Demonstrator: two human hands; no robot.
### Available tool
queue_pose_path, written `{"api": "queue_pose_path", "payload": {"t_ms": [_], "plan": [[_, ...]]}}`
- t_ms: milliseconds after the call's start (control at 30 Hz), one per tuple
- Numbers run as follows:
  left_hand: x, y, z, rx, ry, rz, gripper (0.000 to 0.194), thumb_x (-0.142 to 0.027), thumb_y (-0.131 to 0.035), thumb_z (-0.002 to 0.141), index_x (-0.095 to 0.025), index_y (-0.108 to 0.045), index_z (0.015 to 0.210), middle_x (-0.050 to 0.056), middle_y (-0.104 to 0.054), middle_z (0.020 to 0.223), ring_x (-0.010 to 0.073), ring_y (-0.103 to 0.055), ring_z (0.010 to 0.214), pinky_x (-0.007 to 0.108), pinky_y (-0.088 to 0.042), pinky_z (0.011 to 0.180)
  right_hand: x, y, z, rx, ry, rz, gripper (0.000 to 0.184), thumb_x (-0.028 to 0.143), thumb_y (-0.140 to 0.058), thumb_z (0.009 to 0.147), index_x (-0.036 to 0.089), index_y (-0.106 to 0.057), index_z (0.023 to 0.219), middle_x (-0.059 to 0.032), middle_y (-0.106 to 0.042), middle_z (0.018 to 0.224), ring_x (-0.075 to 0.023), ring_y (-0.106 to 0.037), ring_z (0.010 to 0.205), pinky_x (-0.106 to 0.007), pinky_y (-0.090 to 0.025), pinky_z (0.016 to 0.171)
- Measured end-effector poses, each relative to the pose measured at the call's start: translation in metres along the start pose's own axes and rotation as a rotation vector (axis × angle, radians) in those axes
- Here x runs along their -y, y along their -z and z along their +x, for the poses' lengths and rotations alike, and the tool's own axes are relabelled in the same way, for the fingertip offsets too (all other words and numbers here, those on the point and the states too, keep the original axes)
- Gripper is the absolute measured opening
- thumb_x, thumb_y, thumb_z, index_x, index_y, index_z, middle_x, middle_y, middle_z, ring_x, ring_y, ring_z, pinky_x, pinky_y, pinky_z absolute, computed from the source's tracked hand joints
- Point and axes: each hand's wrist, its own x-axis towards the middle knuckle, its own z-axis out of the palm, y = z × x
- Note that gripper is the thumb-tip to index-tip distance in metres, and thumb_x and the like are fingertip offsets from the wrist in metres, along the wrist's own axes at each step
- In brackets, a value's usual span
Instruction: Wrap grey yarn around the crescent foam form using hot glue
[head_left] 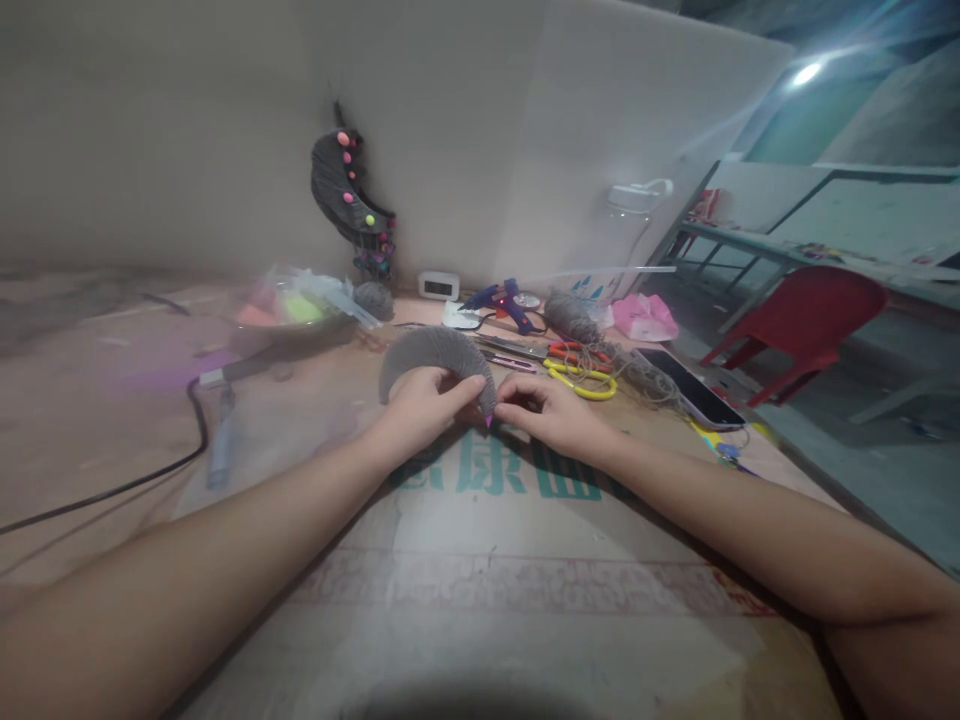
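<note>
My left hand [426,402] grips a crescent-shaped piece wrapped in grey yarn [420,352], its thumb lying along the front near the narrow end. A small purple tip [489,421] pokes out of that end. Close beside the tip, my right hand [551,408] is closed in a pinch. What sits between its fingertips is too small to tell. Behind my right hand lies a tangle of loose grey yarn [651,378], running back to a grey yarn ball [570,315].
Scissors with yellow handles [592,382], orange-handled pliers [577,352], a pink cutter [510,361] and a blue glue gun [506,303] lie behind my hands. A phone [690,388] rests at right. A finished dark crescent with pompoms [337,190] hangs at the back. A cable [199,420] crosses at left.
</note>
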Motion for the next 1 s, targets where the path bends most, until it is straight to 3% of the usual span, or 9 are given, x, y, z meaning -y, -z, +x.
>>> {"api": "queue_pose_path", "payload": {"t_ms": [133, 233, 433, 567, 1000], "plan": [[0.003, -0.001, 0.002, -0.008, 0.019, -0.058, 0.049, -0.059, -0.051, 0.082, -0.017, -0.070, 0.065, 0.005, -0.073, 0.067, 0.0207, -0.065, 0.067, 0.029, -0.042, 0.066, 0.002, 0.002, 0.000, 0.017, 0.032, 0.009, 0.022, 0.032, -0.055, 0.088, 0.016, -0.063, 0.077, -0.0025, -0.060, 0.077, -0.0136, -0.054, 0.071, -0.026, -0.043, 0.067], [0.005, -0.002, 0.003, -0.015, 0.042, -0.105, 0.048, -0.058, -0.052, 0.082, -0.017, -0.070, 0.066, 0.006, -0.074, 0.068, 0.0209, -0.066, 0.069, 0.029, -0.043, 0.066, 0.002, 0.001, -0.001, -0.002, -0.027, 0.096, 0.031, 0.039, -0.048, 0.092, 0.015, -0.065, 0.082, -0.0032, -0.060, 0.075, -0.0142, -0.055, 0.068, -0.027, -0.043, 0.062], [0.005, -0.003, 0.002, -0.019, 0.058, -0.120, 0.045, -0.056, -0.053, 0.082, -0.018, -0.071, 0.067, 0.006, -0.074, 0.067, 0.0208, -0.066, 0.068, 0.029, -0.043, 0.064, -0.007, -0.002, -0.001, -0.211, -0.129, 0.266, 0.024, 0.035, -0.051, 0.089, 0.021, -0.060, 0.107, 0.0035, -0.050, 0.067, -0.0094, -0.043, 0.050, -0.023, -0.035, 0.046], [0.004, -0.003, 0.002, -0.048, 0.046, -0.104, 0.044, -0.055, -0.054, 0.082, -0.018, -0.070, 0.064, 0.005, -0.073, 0.065, 0.0202, -0.065, 0.064, 0.028, -0.042, 0.062, -0.009, -0.001, 0.000, -0.269, -0.140, 0.275, 0.017, 0.032, -0.052, 0.087, 0.019, -0.059, 0.096, 0.0054, -0.046, 0.063, -0.0073, -0.037, 0.047, -0.021, -0.030, 0.044], [0.007, -0.004, 0.003, -0.039, 0.021, -0.067, 0.047, -0.056, -0.052, 0.083, -0.017, -0.070, 0.065, 0.006, -0.072, 0.065, 0.0202, -0.064, 0.064, 0.028, -0.041, 0.063, -0.002, 0.000, -0.001, -0.247, -0.115, 0.155, 0.023, 0.039, -0.052, 0.090, 0.019, -0.055, 0.079, 0.0049, -0.052, 0.063, -0.0082, -0.044, 0.051, -0.023, -0.036, 0.050]]}}
